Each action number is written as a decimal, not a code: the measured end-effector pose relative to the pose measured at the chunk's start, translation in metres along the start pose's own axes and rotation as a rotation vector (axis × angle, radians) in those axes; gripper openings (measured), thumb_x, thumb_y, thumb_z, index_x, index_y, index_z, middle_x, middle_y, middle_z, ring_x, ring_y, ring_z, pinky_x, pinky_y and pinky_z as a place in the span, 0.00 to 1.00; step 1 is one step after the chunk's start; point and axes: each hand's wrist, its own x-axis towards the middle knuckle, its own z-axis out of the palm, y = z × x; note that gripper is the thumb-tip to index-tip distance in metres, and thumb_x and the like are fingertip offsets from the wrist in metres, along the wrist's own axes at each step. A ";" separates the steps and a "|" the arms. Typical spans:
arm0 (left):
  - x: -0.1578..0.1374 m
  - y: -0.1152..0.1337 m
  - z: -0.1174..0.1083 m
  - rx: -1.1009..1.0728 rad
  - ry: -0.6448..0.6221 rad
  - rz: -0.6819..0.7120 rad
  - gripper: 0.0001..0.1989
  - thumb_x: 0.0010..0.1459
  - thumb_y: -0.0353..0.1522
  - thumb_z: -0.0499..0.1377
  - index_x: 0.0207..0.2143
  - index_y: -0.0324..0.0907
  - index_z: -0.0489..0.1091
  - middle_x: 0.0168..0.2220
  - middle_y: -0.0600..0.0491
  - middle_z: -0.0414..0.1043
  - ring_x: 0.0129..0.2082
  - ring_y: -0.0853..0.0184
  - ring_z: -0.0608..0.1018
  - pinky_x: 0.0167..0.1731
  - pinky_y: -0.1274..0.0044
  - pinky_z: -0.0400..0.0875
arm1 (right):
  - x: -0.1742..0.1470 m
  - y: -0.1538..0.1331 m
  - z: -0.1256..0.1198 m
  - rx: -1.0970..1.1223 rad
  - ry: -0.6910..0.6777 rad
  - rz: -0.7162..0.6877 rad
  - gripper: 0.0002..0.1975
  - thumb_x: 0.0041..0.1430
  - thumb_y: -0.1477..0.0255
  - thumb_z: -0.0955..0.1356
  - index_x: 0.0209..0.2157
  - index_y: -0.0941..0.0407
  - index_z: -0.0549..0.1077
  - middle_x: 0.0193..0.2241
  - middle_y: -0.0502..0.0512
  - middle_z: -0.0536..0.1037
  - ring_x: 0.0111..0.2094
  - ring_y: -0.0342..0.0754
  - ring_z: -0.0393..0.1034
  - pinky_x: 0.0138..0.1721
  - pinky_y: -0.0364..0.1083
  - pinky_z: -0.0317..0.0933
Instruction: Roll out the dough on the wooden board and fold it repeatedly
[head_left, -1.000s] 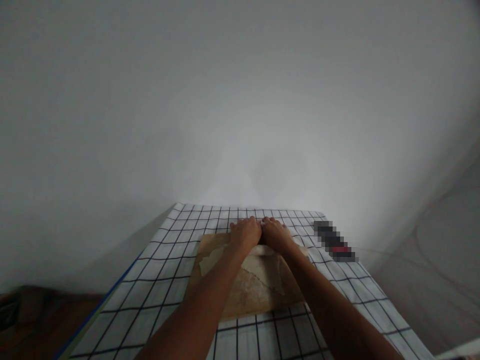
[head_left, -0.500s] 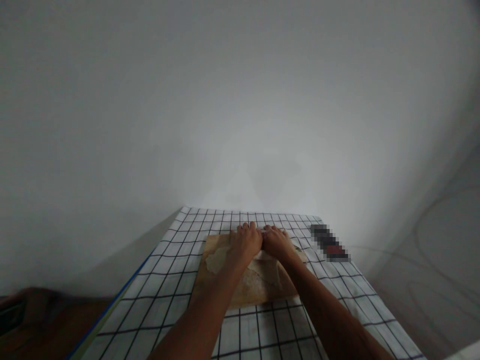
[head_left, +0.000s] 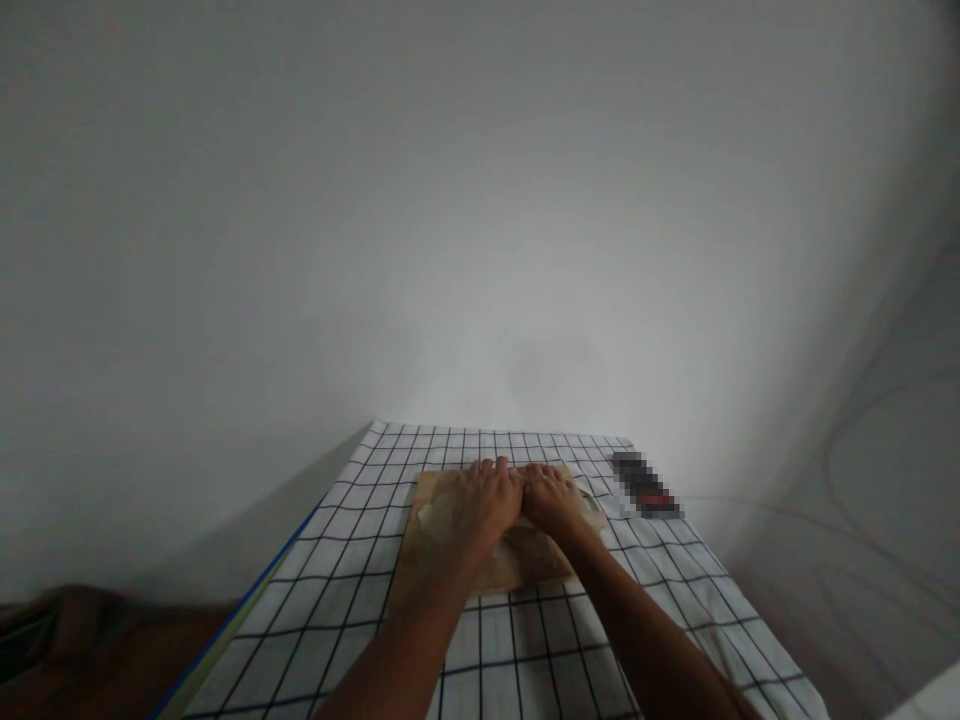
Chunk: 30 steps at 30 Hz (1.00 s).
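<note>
A grey wall [head_left: 480, 250] backs the white, black-checked desk [head_left: 337, 580]. Its tan wooden board [head_left: 424, 488] bears a pale doughy sheet [head_left: 435, 522], partly blocked by left grip [head_left: 491, 500] and right grip [head_left: 553, 497]; what they hold I cannot tell. Rightward lies a pixelated dark-and-red object [head_left: 646, 487].

Dim, softly lit wall [head_left: 480, 220], darker edges
</note>
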 end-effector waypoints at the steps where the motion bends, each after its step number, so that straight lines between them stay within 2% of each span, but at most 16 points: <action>1: -0.003 0.000 0.000 -0.002 0.004 0.001 0.21 0.70 0.36 0.45 0.59 0.42 0.68 0.56 0.41 0.72 0.59 0.50 0.69 0.60 0.55 0.59 | -0.003 -0.001 -0.001 0.003 -0.002 0.002 0.19 0.71 0.71 0.58 0.57 0.56 0.71 0.57 0.66 0.72 0.59 0.58 0.64 0.54 0.56 0.61; 7: -0.016 -0.002 0.002 0.023 -0.050 -0.001 0.24 0.71 0.36 0.43 0.65 0.42 0.62 0.63 0.42 0.67 0.67 0.49 0.61 0.65 0.50 0.49 | -0.019 -0.006 -0.005 0.011 -0.007 -0.008 0.19 0.70 0.71 0.58 0.55 0.55 0.72 0.61 0.65 0.69 0.62 0.61 0.61 0.55 0.59 0.60; 15: -0.022 -0.005 0.001 0.025 -0.032 0.028 0.24 0.71 0.37 0.42 0.63 0.41 0.64 0.63 0.43 0.68 0.66 0.48 0.62 0.65 0.49 0.47 | -0.024 -0.008 0.000 0.020 0.007 0.035 0.21 0.71 0.70 0.57 0.60 0.57 0.67 0.58 0.68 0.72 0.62 0.60 0.60 0.56 0.59 0.57; 19: -0.012 -0.003 0.002 -0.013 -0.054 -0.002 0.24 0.71 0.38 0.43 0.63 0.42 0.64 0.62 0.43 0.69 0.67 0.46 0.61 0.64 0.48 0.50 | -0.014 -0.005 0.000 0.032 0.000 0.026 0.20 0.71 0.71 0.57 0.59 0.57 0.69 0.58 0.67 0.71 0.61 0.59 0.62 0.55 0.57 0.59; 25: 0.015 0.001 0.002 -0.004 -0.025 -0.022 0.20 0.69 0.37 0.47 0.58 0.41 0.68 0.57 0.40 0.72 0.63 0.49 0.66 0.60 0.54 0.59 | 0.012 0.001 -0.001 0.038 -0.005 -0.003 0.17 0.72 0.67 0.58 0.53 0.52 0.73 0.56 0.62 0.73 0.58 0.57 0.64 0.56 0.56 0.58; 30: 0.050 -0.002 0.014 -0.011 -0.087 -0.058 0.19 0.68 0.35 0.47 0.56 0.43 0.68 0.55 0.39 0.72 0.61 0.49 0.68 0.57 0.52 0.62 | 0.044 0.009 0.005 0.051 -0.050 0.041 0.19 0.72 0.67 0.58 0.59 0.55 0.67 0.58 0.65 0.69 0.59 0.56 0.61 0.55 0.57 0.60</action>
